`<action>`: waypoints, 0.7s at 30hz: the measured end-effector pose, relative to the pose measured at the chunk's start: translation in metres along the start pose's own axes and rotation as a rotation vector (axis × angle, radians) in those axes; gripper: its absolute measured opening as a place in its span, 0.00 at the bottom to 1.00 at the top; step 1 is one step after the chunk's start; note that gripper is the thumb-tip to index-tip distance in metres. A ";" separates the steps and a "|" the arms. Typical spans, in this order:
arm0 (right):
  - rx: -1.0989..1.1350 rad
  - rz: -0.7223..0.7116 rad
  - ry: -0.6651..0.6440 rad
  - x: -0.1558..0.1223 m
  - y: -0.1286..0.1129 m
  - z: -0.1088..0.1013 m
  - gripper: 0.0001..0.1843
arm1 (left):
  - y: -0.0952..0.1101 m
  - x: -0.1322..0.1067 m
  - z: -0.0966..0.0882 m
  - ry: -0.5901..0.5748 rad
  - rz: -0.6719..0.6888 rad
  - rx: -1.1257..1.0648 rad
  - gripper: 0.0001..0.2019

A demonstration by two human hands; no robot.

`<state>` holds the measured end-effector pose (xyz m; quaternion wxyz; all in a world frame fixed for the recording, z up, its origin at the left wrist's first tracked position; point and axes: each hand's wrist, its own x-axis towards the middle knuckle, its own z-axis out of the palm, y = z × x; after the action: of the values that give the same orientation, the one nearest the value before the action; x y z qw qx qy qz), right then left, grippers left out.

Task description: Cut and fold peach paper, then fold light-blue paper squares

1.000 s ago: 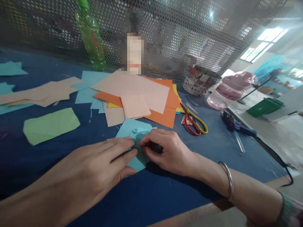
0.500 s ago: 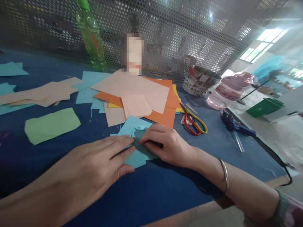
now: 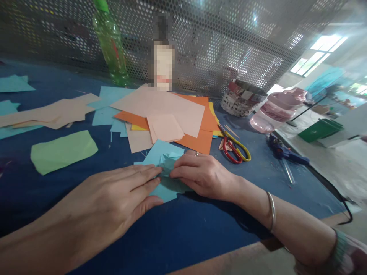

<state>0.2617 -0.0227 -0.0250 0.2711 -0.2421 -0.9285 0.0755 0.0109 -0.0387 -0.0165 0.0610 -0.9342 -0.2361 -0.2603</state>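
Light blue paper sheets [image 3: 166, 191] lie on the dark blue table in front of me, with a small folded piece of blue paper [image 3: 168, 162] on top. My left hand [image 3: 123, 198] rests flat on the left part of the sheets, fingers stretched out and fingertips against the folded piece. Curled over the right side of that piece, my right hand [image 3: 202, 173] holds it with thumb and fingers together. Its fingers partly hide the paper.
Behind are pale pink sheets [image 3: 169, 103], orange paper [image 3: 197, 143] and a green sheet [image 3: 64, 151]. To the right are scissors [image 3: 233, 149], a glue gun [image 3: 286, 152], a paper-woven basket [image 3: 241, 101] and a pink bottle [image 3: 275, 110]. A green bottle [image 3: 110, 49] stands by the perforated panel.
My right hand has shifted slightly right and its fingers have straightened a little, showing more of the folded paper. My left fingertips have drawn back slightly to the left.
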 end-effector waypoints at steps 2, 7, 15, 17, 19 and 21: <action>-0.053 -0.025 0.009 0.000 0.000 0.000 0.11 | 0.000 0.001 -0.001 0.000 0.010 0.014 0.21; -0.054 -0.051 0.030 -0.001 0.001 0.001 0.11 | -0.001 0.003 -0.002 -0.008 0.048 0.048 0.20; -0.107 -0.064 -0.005 -0.002 0.000 0.000 0.11 | -0.001 0.002 -0.001 -0.011 0.008 0.023 0.19; -0.143 -0.070 -0.031 -0.002 0.000 0.000 0.12 | 0.000 0.003 -0.001 -0.028 -0.002 0.025 0.19; -0.176 -0.078 -0.054 -0.002 -0.001 -0.001 0.12 | 0.000 0.004 -0.001 -0.023 -0.004 0.027 0.18; -0.206 -0.095 -0.071 -0.001 -0.002 -0.002 0.13 | 0.001 0.004 0.001 -0.003 0.007 0.041 0.17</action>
<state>0.2629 -0.0249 -0.0235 0.2149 -0.2213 -0.9509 -0.0245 0.0142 -0.0378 -0.0152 0.0807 -0.9341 -0.2381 -0.2536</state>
